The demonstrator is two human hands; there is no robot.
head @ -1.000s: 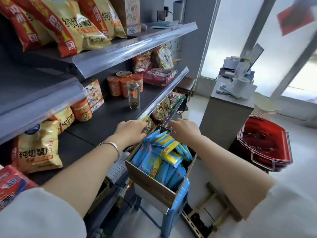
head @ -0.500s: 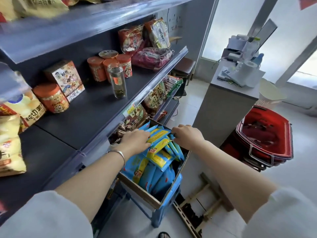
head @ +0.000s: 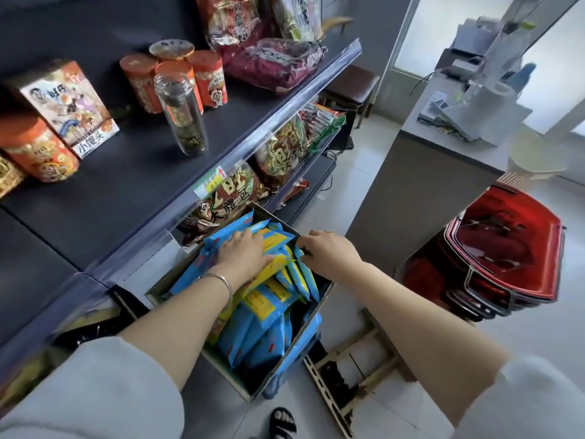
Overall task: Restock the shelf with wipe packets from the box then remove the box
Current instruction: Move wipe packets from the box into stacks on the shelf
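The wipe packets point(head: 269, 299) are pressed by the flat left hand point(head: 243, 253). The right hand point(head: 329, 248) is curled beside them; its hold cannot be told. The left hand was moved further onto them.

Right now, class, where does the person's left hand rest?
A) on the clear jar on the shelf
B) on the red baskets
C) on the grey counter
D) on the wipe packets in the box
D: the left hand lies on the blue-and-yellow wipe packets inside the cardboard box.

- Clear jar point(head: 183, 114) upright, just before four orange canisters point(head: 207, 79).
- Printed box point(head: 68, 106) left of them.
- Stacked red baskets point(head: 503, 248) on the floor point(head: 538, 343) beside the grey bench point(head: 411, 191).
- Brown stool point(head: 351, 82) beyond.
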